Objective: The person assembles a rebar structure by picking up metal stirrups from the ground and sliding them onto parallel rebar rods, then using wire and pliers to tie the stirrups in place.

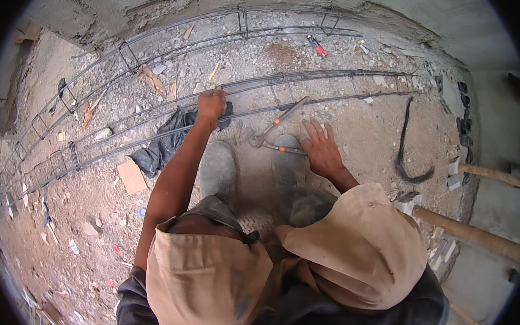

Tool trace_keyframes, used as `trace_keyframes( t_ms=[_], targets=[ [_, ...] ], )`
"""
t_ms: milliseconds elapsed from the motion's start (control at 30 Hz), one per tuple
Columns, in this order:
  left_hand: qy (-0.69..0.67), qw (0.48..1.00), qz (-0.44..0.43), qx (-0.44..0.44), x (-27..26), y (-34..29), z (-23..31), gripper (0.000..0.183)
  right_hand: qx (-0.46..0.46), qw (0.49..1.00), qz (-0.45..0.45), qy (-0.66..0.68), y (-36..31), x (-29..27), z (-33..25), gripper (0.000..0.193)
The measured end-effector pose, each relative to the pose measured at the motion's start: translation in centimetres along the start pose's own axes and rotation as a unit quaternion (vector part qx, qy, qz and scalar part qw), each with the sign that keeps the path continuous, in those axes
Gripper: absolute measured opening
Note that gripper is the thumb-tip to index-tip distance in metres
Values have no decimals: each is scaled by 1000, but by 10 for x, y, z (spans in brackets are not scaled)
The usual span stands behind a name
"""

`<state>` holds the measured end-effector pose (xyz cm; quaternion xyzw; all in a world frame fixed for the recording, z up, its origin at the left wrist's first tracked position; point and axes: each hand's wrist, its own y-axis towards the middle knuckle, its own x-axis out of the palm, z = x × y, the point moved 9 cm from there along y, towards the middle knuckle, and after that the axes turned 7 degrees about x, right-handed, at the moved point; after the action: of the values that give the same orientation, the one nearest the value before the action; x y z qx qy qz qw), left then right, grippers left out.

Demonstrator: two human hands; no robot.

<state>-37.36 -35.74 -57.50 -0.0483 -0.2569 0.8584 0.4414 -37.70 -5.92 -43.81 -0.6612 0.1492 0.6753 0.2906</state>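
Note:
My left hand is closed around the upper bar of the nearer steel rebar cage, left of centre. Crumpled black plastic lies partly under that cage, below the hand. My right hand has its fingers spread and holds nothing. Just left of it are long-handled pincers with orange bands, their jaws pointing left and handles apart. One handle reaches across my right boot to near my right fingers; the other runs up toward the cage's lower bar. My left boot stands beside them.
A second rebar cage lies farther off by the wall. Red-handled pliers rest on the rubble beyond. At right are a curved black strip and wooden poles. A cardboard piece and scattered debris lie at left.

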Motion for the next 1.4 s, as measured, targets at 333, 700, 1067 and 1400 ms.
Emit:
trace_keyframes(
  t_ms=[333,700,1067,1400],
  targets=[
    [196,978,-69,0,2,-55,17,36,-51,996,-6,-67,68,42,-8,21],
    [153,971,-174,53,16,-101,37,69,-29,964,-83,250,51,-32,14,43],
    [-38,999,-38,-11,17,-106,27,24,204,487,-352,773,78,44,-118,31],
    [395,906,-92,122,-39,-67,61,28,218,305,-376,848,89,61,-165,24]
  ],
)
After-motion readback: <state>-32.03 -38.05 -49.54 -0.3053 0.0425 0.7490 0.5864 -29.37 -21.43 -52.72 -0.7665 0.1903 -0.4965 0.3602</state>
